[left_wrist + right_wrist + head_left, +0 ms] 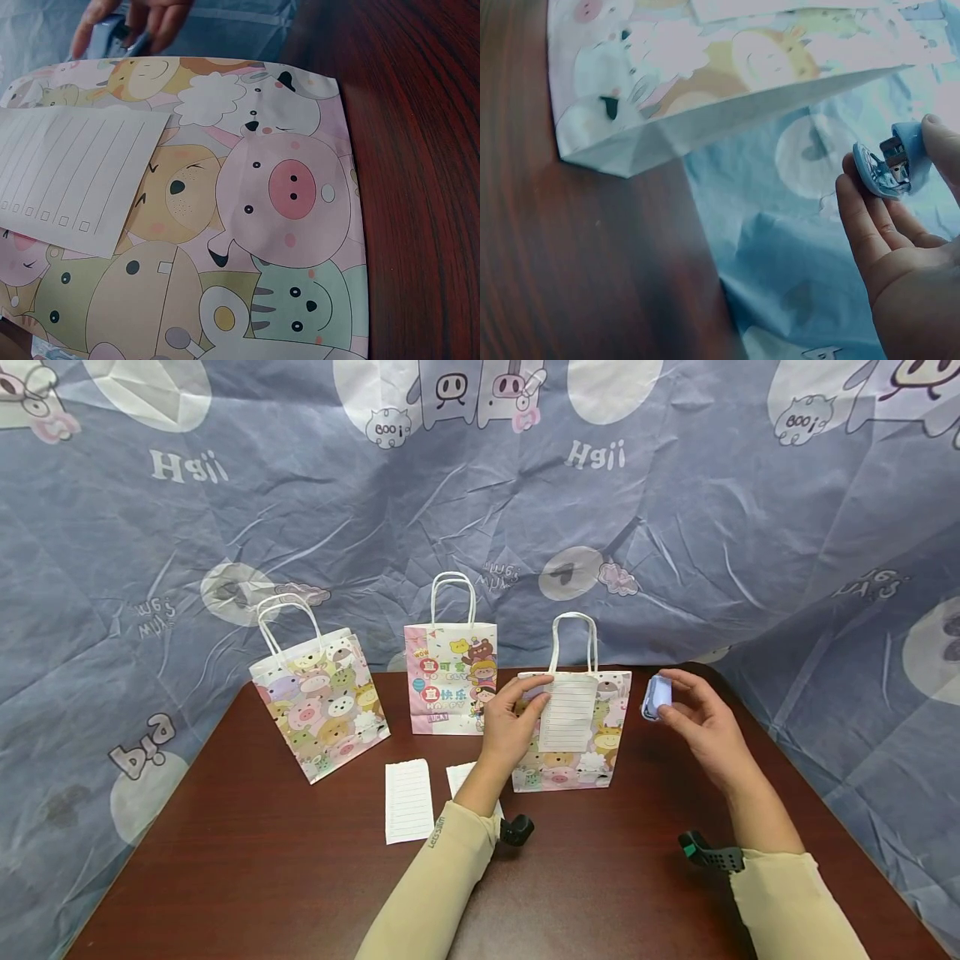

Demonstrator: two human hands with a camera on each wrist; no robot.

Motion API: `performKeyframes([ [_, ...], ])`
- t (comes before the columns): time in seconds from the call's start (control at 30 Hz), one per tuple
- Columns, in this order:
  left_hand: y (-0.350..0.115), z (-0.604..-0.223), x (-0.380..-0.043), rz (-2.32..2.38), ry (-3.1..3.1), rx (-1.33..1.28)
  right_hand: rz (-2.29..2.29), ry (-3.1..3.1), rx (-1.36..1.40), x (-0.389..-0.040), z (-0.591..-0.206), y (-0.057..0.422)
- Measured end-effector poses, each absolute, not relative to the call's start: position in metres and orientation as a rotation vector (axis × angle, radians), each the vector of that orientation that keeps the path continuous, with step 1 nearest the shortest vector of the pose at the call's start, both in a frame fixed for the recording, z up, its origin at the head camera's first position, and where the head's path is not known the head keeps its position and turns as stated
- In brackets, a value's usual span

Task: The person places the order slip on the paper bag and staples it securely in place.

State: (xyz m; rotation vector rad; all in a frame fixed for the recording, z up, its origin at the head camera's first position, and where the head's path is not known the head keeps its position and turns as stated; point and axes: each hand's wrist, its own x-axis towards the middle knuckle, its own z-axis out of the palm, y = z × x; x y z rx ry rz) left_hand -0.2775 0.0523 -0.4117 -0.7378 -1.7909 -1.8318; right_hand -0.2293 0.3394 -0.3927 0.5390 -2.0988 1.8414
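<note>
My left hand [510, 722] pinches a lined paper slip [567, 718] at its upper left, against the front of an animal-print paper gift bag [562, 779] standing on the table. In the left wrist view the same slip [71, 169] lies flat over the printed animals. Off to the bag's right, my right hand [712, 727] holds a small light-blue stapler [657, 697] between thumb and fingers. The right wrist view shows the stapler [913, 154] with its jaws apart, clear of the bag's side [697, 131].
A second animal-print bag [330, 702] leans at the left. Behind the middle stands a pink and white bag [450, 681]. Two lined slips lie on the brown table [262, 877]: one slip [408, 802] uncovered, another slip [459, 777] partly under my left forearm. A patterned blue cloth [375, 527] hangs behind.
</note>
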Motion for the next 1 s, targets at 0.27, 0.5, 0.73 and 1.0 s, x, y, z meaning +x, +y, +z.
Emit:
performKeyframes([
  [0.27,0.052,-0.412,-0.277,-1.841,-1.791,-0.738,1.926,-2.063,0.563,-0.224,-0.375,0.331],
  [0.5,0.053,-0.413,-0.277,-1.853,-1.786,-0.744,1.910,-2.048,0.605,-0.219,-0.364,0.319],
  [0.73,0.054,-0.414,-0.277,-1.854,-1.762,-0.744,1.986,-1.916,0.772,-0.211,-0.347,0.307],
  [1.0,0.055,-0.412,-0.276,-1.840,-1.768,-0.701,1.981,-1.867,0.846,-0.206,-0.328,0.285],
])
